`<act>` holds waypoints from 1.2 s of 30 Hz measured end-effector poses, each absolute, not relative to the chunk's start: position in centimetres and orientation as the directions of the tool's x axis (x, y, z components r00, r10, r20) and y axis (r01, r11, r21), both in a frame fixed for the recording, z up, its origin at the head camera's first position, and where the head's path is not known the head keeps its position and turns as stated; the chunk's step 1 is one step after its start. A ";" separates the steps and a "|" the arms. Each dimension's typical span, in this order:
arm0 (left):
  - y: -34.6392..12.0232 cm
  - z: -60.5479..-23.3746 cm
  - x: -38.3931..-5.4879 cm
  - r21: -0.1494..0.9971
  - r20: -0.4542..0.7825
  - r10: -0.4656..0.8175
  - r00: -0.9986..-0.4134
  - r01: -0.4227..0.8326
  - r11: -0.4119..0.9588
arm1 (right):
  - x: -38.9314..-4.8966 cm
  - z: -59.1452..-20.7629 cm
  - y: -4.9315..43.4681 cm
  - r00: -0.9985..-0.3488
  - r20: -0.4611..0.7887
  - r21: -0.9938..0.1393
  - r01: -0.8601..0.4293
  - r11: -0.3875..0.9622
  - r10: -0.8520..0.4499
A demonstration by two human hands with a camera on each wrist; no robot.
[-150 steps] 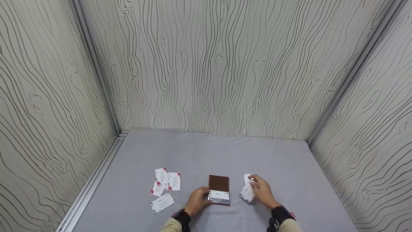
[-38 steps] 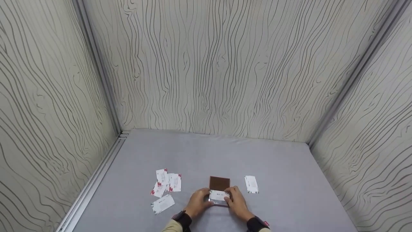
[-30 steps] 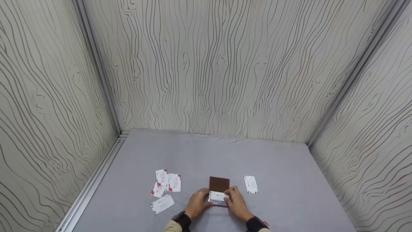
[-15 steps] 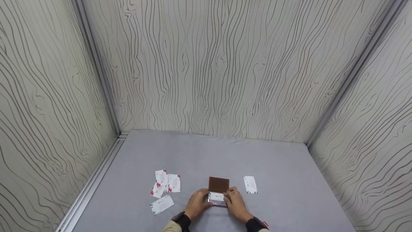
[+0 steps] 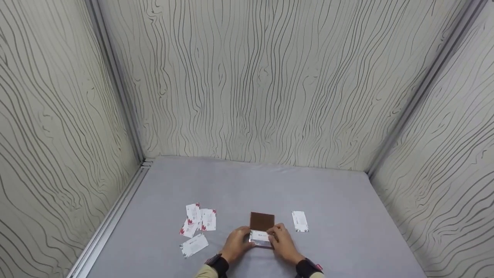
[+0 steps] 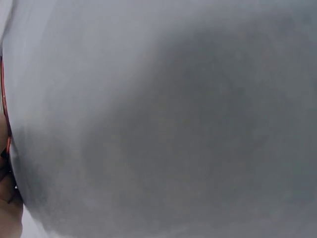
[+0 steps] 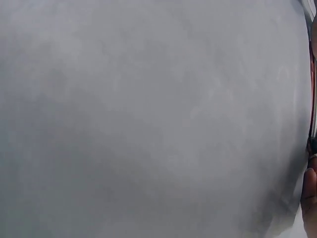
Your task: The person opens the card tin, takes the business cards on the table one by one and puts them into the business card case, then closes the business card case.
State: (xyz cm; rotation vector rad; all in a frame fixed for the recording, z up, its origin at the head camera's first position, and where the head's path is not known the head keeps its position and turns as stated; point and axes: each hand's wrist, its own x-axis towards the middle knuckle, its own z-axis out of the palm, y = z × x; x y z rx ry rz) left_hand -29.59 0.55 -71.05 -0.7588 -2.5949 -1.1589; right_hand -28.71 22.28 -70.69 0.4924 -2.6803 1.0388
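A business card case [image 5: 262, 221] lies on the grey cloth with its brown lid tipped back. My left hand [image 5: 234, 244] grips the case's left side, thumb at the near corner and fingers at the hinge end. A white business card [image 5: 258, 236] with a floral corner lies over the silvery tray of the case. At the right end of that card, my right hand [image 5: 283, 242] pinches it between thumb and fingers. In the left wrist view only a red case edge [image 6: 5, 94] and some fingertips [image 6: 9, 218] show; the right wrist view catches fingertips [image 7: 309, 198] at the opposite border.
Right of the case lies a single white card [image 5: 300, 221]. To the left are several overlapping cards with red flowers [image 5: 208, 219] and one white card [image 5: 194, 245] nearer me. Patterned walls [image 5: 247, 85] enclose the cloth-covered table [image 5: 247, 181].
Five seconds ago my right hand held a card over the right-hand card; it has since brought it leftward onto the case. Over the last second, the card has shifted slightly; my left hand stays put.
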 end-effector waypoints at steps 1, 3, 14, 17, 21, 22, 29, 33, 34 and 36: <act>0.6 -71.1 -29.6 0.636 0.379 0.374 -0.847 0.532 0.559 | -28.8 -70.8 22.4 -0.912 0.351 -0.594 -0.393 0.702 -0.213; 0.6 -71.3 -29.7 0.636 0.378 0.378 -0.845 0.533 0.558 | -29.0 -70.9 22.7 -0.895 0.408 -0.559 -0.400 0.726 -0.179; 0.4 -71.1 -29.6 0.637 0.350 0.382 -0.856 0.516 0.573 | -29.9 -70.9 27.0 -0.856 0.508 -0.354 -0.309 0.883 -0.096; 0.4 -71.2 -29.6 0.643 0.352 0.387 -0.852 0.520 0.562 | -29.7 -70.7 28.0 -0.898 0.429 -0.351 -0.268 0.897 -0.100; 0.4 -71.2 -29.5 0.651 0.360 0.389 -0.848 0.527 0.546 | -29.4 -70.6 28.7 -0.950 0.300 -0.388 -0.210 0.897 -0.092; 0.3 -71.2 -29.5 0.653 0.362 0.389 -0.847 0.528 0.542 | -29.3 -70.6 28.8 -0.958 0.273 -0.398 -0.195 0.896 -0.088; 0.3 -71.3 -29.6 0.652 0.365 0.389 -0.846 0.530 0.542 | -29.6 -70.5 28.9 -0.969 0.241 -0.408 -0.159 0.899 -0.062; 0.3 -71.5 -29.7 0.655 0.359 0.384 -0.851 0.522 0.546 | -29.8 -70.4 28.9 -0.963 0.263 -0.371 -0.151 0.916 -0.052; 0.3 -71.5 -29.8 0.657 0.357 0.382 -0.852 0.520 0.545 | -29.8 -70.4 28.9 -0.964 0.263 -0.362 -0.144 0.921 -0.048; 0.3 -71.6 -29.8 0.656 0.361 0.378 -0.853 0.520 0.547 | -29.8 -70.4 28.9 -0.964 0.262 -0.350 -0.132 0.927 -0.038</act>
